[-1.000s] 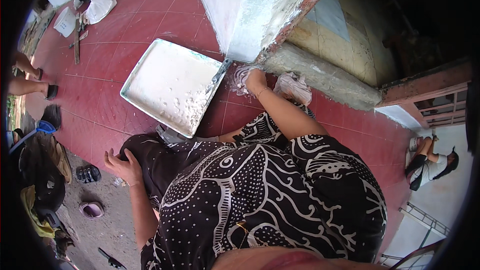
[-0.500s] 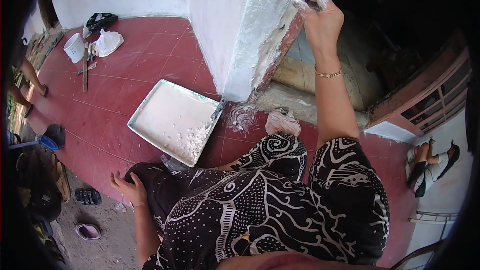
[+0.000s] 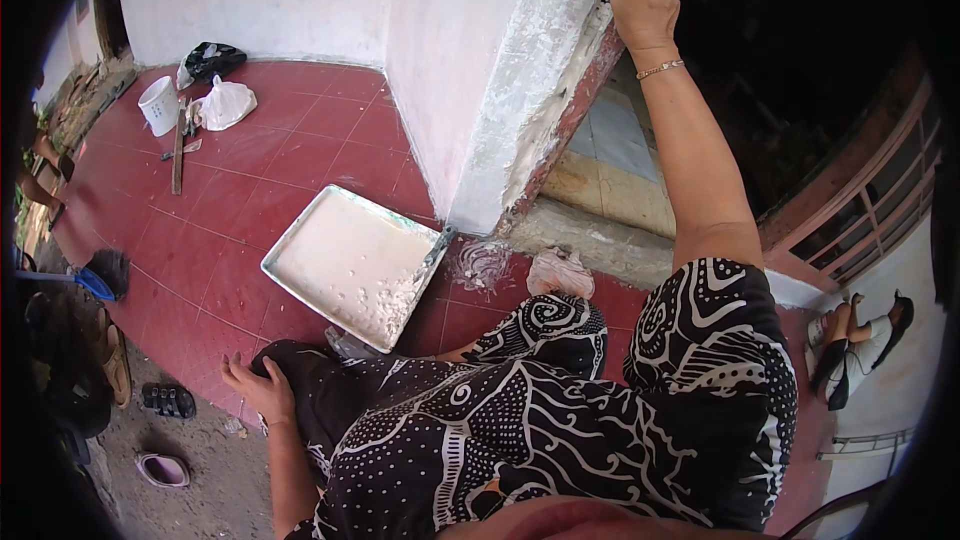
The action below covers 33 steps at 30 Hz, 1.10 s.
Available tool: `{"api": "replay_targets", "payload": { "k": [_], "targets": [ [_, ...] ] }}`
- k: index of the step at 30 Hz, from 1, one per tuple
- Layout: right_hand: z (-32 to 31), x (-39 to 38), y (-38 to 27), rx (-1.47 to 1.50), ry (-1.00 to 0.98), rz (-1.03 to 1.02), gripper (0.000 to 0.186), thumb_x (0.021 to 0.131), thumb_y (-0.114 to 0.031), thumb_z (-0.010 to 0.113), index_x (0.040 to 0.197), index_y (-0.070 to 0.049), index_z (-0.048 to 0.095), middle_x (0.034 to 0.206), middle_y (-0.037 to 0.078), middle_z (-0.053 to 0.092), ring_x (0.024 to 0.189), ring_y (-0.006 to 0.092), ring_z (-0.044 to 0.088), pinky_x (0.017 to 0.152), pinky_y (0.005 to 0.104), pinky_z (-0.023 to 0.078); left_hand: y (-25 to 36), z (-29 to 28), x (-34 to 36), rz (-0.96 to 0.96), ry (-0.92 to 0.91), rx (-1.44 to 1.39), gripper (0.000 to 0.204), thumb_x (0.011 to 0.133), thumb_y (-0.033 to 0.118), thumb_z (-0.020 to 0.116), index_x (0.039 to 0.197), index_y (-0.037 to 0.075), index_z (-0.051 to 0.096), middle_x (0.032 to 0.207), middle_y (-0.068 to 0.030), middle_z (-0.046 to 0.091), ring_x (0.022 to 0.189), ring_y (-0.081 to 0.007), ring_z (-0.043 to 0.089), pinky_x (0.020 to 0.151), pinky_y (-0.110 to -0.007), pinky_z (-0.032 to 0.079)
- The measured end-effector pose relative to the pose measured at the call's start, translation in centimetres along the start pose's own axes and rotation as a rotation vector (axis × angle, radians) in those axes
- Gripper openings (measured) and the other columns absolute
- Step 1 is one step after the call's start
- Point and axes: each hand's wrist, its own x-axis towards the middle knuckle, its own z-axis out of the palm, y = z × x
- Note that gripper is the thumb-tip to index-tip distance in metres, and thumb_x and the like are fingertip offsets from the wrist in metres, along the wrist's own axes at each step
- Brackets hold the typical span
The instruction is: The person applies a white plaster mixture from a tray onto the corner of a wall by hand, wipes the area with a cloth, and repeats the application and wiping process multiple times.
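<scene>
My right hand (image 3: 645, 5) is raised to the rough, chipped edge of the white wall (image 3: 535, 105) beside the dark doorway. Its fingers are curled together and smeared with white paste; whether they grip anything else is hidden. On my bent knee lies my left hand (image 3: 262, 390), fingers loosely apart and holding nothing. In front of me a shallow tray (image 3: 322, 310) on the floor holds white paste (image 3: 345, 250), lumpy toward its near right corner. A paste-smeared tool (image 3: 438, 248), perhaps a scraper, leans on the tray's right rim.
White smears (image 3: 482, 265) mark the red tiles (image 3: 230, 280) near a crumpled pale bag (image 3: 560, 273). Farther left are a white bucket (image 3: 158, 106), a plastic bag (image 3: 228, 104) and a wooden strip (image 3: 178, 152). Sandals (image 3: 168, 399) lie below the floor's edge. Another person (image 3: 868, 345) sits at right.
My right hand has moved up along the wall edge, its fingers now against it. The left hand stays on the knee. The whole view has shifted slightly.
</scene>
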Motion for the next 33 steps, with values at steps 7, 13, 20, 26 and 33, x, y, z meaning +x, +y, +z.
{"api": "replay_targets", "payload": {
  "k": [7, 13, 20, 26, 33],
  "targets": [
    [-1.3, -1.0, -0.7, -0.134, -0.014, 0.025, 0.005, 0.069, -0.012, 0.065, 0.07, -0.008, 0.067, 0.085, 0.01, 0.063, 0.08, 0.0296, 0.057, 0.075, 0.0389, 0.047, 0.1, -0.1, 0.0, -0.026, -0.01, -0.045, 0.051, 0.081, 0.01, 0.062, 0.126, -0.004, 0.042, 0.138, -0.028, 0.032, 0.127, -0.0445, 0.036, 0.102, -0.047, 0.038],
    [-1.6, -1.5, -1.5, -0.108, -0.082, 0.057, 0.007, 0.071, -0.013, 0.065, 0.071, -0.006, 0.068, 0.09, 0.014, 0.063, 0.084, 0.0311, 0.058, 0.077, 0.0407, 0.047, 0.2, -0.1, 0.0, -0.019, -0.011, -0.031, 0.051, 0.082, 0.01, 0.062, 0.127, -0.003, 0.042, 0.138, -0.0272, 0.032, 0.127, -0.0433, 0.037, 0.099, -0.045, 0.041],
    [-2.3, 0.8, -1.2, -0.011, -0.254, 0.328, 0.011, 0.071, -0.013, 0.065, 0.073, -0.002, 0.068, 0.088, 0.015, 0.064, 0.087, 0.0326, 0.06, 0.076, 0.0421, 0.05, 0.1, 0.1, 0.0, -0.031, -0.027, -0.015, 0.051, 0.082, 0.01, 0.062, 0.127, -0.003, 0.041, 0.138, -0.0272, 0.032, 0.125, -0.0435, 0.039, 0.096, -0.043, 0.043],
    [-2.3, 0.5, -0.8, -0.103, -0.265, 0.171, 0.012, 0.072, -0.013, 0.062, 0.073, -0.004, 0.069, 0.087, 0.014, 0.063, 0.089, 0.0311, 0.062, 0.075, 0.0421, 0.051, -0.2, 0.2, 0.0, -0.035, -0.042, -0.03, 0.05, 0.083, 0.01, 0.062, 0.127, -0.003, 0.042, 0.138, -0.0276, 0.032, 0.124, -0.0435, 0.04, 0.095, -0.043, 0.043],
    [-1.7, 0.7, -1.4, -0.174, -0.317, 0.025, 0.01, 0.072, -0.013, 0.061, 0.071, -0.007, 0.068, 0.086, 0.01, 0.062, 0.087, 0.0284, 0.061, 0.072, 0.0409, 0.048, 0.0, 0.2, 0.0, -0.027, -0.04, -0.015, 0.05, 0.082, 0.009, 0.062, 0.127, -0.002, 0.042, 0.138, -0.0277, 0.031, 0.124, -0.0435, 0.039, 0.095, -0.043, 0.043]
  ]
}}
